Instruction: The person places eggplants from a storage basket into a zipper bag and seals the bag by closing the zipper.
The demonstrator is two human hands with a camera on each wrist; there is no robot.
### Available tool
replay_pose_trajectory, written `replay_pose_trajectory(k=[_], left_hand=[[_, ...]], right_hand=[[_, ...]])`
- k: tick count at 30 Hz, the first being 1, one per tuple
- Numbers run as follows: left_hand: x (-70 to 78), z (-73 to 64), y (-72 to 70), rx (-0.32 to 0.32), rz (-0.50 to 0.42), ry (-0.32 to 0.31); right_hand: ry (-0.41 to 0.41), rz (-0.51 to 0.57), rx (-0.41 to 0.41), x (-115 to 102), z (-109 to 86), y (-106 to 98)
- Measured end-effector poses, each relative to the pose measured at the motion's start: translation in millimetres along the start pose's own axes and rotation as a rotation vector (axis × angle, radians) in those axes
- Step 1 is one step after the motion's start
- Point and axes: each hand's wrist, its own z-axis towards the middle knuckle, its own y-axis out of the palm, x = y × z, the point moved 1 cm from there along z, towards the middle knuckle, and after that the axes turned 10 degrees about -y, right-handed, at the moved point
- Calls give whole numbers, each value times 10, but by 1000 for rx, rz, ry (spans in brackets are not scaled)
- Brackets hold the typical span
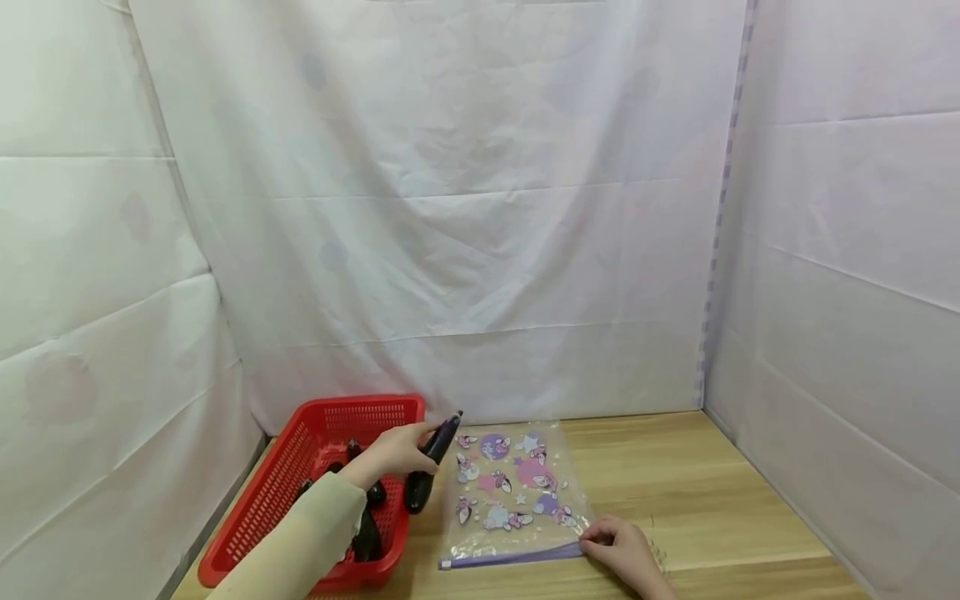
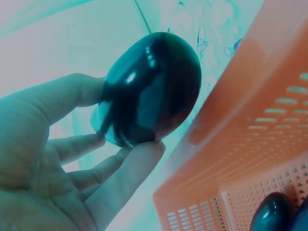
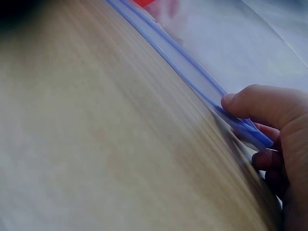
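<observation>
My left hand (image 1: 401,454) grips a dark, glossy eggplant (image 1: 433,462) just past the right rim of the red basket (image 1: 262,492). In the left wrist view the rounded end of this eggplant (image 2: 151,91) sits between thumb and fingers. My right hand (image 1: 621,552) pinches the right end of the purple zip edge of a clear printed zipper bag (image 1: 510,492), which lies flat on the table. The two lips of the zip edge (image 3: 192,77) stand slightly apart beside the right thumb. A white slider (image 1: 446,564) is at the left end of the zip.
Several more eggplants (image 1: 367,537) lie inside the basket, left of the bag. The wooden table (image 1: 675,475) runs back to a white cloth (image 1: 480,250), with more cloth hanging at both sides.
</observation>
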Motion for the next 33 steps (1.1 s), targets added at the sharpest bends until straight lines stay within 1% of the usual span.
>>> replay_pose_trajectory(k=[3,7,15,19,22,27,30,33], left_hand=[[31,-5,27,8,37,25],[64,-14,43,14,61,38],[62,-3,102,-15,47,42],[51,6,149,-46,18,29],[68,6,174,-54,0,29],[105,-2,220,-56,-8,59],[122,-14,253,-59,6,89],[139,-23,285,-66,29,105]], right_hand=[[-26,4,5,-11,-9,-3],[-45,-11,1,-20,-2,-13],[-47,-25,-10,-11,14,-20],[-40,-27,-10,-11,13,-13],[-30,-34,-8,-13,15,-11],[-28,-35,-5,-22,21,-10],[-31,-27,-9,-29,22,-8],[-27,-25,-13,-31,22,-3]])
